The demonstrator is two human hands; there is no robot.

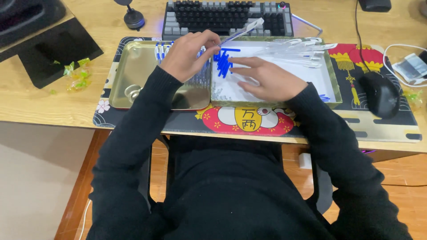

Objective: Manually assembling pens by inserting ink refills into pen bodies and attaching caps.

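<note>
Pinching a clear pen barrel [242, 30], the left hand [189, 53] fingers close; right hand [267, 80] rests open-fingered on the white tray [331, 80].

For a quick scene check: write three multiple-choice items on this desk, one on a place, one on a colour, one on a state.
1. Where is the keyboard?
A. behind the trays
B. left of the trays
C. on the floor

2. What colour are the small caps in the white-lined tray?
A. red
B. blue
C. green

3. What is the left hand doing?
A. lying flat
B. resting on the mouse
C. pinching a clear pen barrel

Key: 1 A, it lies beyond both trays; 2 B, the pile is blue; 3 C, fingertips grip the barrel while the right hand lies flat.
</note>
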